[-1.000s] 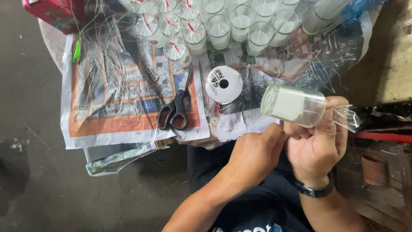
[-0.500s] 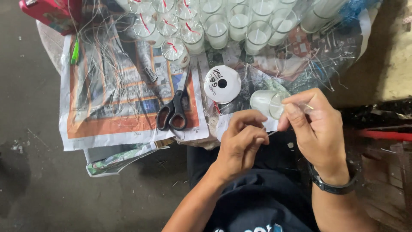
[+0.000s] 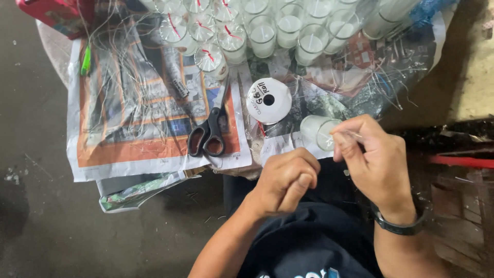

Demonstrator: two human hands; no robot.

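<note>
The right hand [image 3: 378, 164] covers the near side of the glass [image 3: 316, 131], so only its far rim and white filling show. What its fingers [image 3: 342, 136] pinch is too thin to make out (a clear strip, perhaps). The left hand [image 3: 285, 180], below the glass, is curled, hiding its palm. Beyond the glass, the top edge cuts the candle rows [image 3: 267, 25].

A dark grey concrete floor [image 3: 36, 226], scuffed and speckled, filled the view from seven to ten o'clock. At three o'clock stood a pale, worn slab [image 3: 476, 67] above a red bar [image 3: 460, 161]. Light was soft and even.
</note>
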